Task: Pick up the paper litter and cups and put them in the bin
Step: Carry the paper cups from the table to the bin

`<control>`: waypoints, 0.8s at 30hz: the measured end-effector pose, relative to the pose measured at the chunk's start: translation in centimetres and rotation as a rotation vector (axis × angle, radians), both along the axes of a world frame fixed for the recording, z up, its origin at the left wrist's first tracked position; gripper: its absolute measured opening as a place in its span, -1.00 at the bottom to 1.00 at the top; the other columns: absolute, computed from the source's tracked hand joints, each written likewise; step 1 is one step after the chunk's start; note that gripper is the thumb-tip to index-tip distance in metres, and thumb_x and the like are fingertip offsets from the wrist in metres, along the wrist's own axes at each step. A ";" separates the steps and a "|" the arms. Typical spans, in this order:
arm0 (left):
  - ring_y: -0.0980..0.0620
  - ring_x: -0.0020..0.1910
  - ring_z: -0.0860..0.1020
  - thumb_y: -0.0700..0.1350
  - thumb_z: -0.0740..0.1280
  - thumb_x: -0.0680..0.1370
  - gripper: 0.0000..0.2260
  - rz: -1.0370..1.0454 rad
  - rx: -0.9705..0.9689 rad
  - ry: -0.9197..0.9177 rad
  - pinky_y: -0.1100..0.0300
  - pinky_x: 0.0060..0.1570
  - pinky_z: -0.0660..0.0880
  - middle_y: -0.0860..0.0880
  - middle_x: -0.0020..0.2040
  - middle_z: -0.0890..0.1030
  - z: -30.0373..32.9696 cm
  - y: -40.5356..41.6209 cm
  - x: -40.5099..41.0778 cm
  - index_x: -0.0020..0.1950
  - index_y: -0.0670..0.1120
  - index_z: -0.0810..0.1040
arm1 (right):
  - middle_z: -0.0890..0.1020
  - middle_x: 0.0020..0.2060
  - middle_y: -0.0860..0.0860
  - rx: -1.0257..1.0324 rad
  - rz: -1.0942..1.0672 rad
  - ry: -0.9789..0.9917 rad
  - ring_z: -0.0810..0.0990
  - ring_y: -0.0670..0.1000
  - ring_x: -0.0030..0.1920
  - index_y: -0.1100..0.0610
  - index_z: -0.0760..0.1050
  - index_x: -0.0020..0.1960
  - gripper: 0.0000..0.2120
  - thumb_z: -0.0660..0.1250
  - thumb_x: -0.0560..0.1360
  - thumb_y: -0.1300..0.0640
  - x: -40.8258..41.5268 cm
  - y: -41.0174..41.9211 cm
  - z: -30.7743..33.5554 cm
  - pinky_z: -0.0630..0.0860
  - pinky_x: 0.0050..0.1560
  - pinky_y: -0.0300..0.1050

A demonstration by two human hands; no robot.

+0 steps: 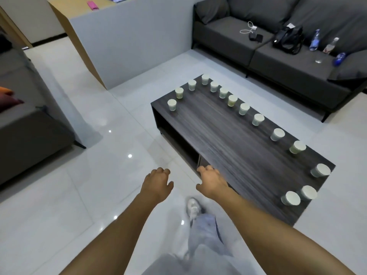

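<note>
Nearest the camera, two bare forearms reach forward over pale trouser legs and a white shoe (pixel 193 208) on the glossy white tiled floor (pixel 83 175). The left hand (pixel 157 182) hangs above the floor just left of the coffee table, its fingers loosely curled and holding nothing. The right hand (pixel 211 179) is over the near left edge of the dark wood surface (pixel 228 147), fingers relaxed and spread, also empty; motion blur makes it hard to tell whether its fingertips touch the wood.

Paper cups stand upright around the surface's rim. Two sit close together at the near right corner (pixel 291 198) (pixel 308 193), another stands further along the right end (pixel 320 170), and a long row (pixel 258 119) runs along the right edge toward the far corner. Four more (pixel 179 92) line the far left end, the nearest of them a cup (pixel 172 104) at the left corner. The middle of the surface is bare wood, and an open shelf (pixel 178 139) shows beneath it.

Beyond the table, a dark grey sofa (pixel 268 62) carries a black bag (pixel 288 39), a white cable (pixel 248 28), and plastic bottles (pixel 314 40). A grey partition (pixel 129 42) stands at far left, and another grey seat (pixel 25 120) sits at the left edge.
</note>
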State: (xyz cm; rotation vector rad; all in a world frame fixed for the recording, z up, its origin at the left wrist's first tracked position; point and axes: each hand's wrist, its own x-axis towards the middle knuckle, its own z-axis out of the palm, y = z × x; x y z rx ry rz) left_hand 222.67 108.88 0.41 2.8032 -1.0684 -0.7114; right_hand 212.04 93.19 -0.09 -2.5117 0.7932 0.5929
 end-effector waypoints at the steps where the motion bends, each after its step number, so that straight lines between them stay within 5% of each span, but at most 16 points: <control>1: -0.07 0.28 0.40 0.02 0.17 0.61 -0.59 0.004 0.001 0.001 0.11 0.23 0.37 -0.08 0.30 0.44 -0.2 -0.9 1.7 0.42 -0.10 0.33 | 0.36 0.32 0.09 0.003 0.005 0.002 0.34 0.14 0.31 0.09 0.23 0.44 -0.47 0.30 0.52 0.07 1.9 -1.0 -0.3 0.43 0.26 0.07; 24: -0.09 0.27 0.40 0.00 0.19 0.59 -0.63 0.005 0.037 0.046 0.08 0.24 0.37 -0.09 0.29 0.45 -2.6 -23.2 39.8 0.37 -0.10 0.37 | 0.33 0.33 0.09 0.076 -0.055 0.076 0.32 0.14 0.32 0.07 0.24 0.43 -0.49 0.30 0.53 0.06 39.9 -23.5 -3.6 0.42 0.25 0.05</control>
